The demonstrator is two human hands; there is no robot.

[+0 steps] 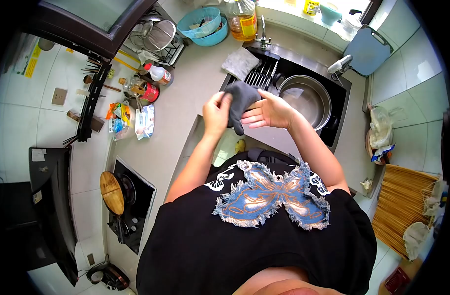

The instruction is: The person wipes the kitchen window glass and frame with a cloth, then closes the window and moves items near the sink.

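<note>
A dark grey cloth (241, 102) hangs bunched in front of the sink's near left corner. My left hand (216, 114) grips its left side, thumb on top and fingers closed round it. On the other side, my right hand (270, 111) is open, palm turned up and fingers stretched toward the cloth; its fingertips reach the cloth's right edge. Behind the hands, a large steel pot (306, 101) stands in the black sink (344, 93). A rack of bars (261, 76) spans the sink's left part, and a light grey cloth (240, 63) lies at its corner.
A faucet (263, 37) rises behind the sink, near an oil jug (241, 22) and blue baskets (200, 24). Bottles (158, 74) and packets line the left counter (178, 96). A pan with a wooden lid (112, 191) is on the stove. A blue-grey board (367, 50) leans right.
</note>
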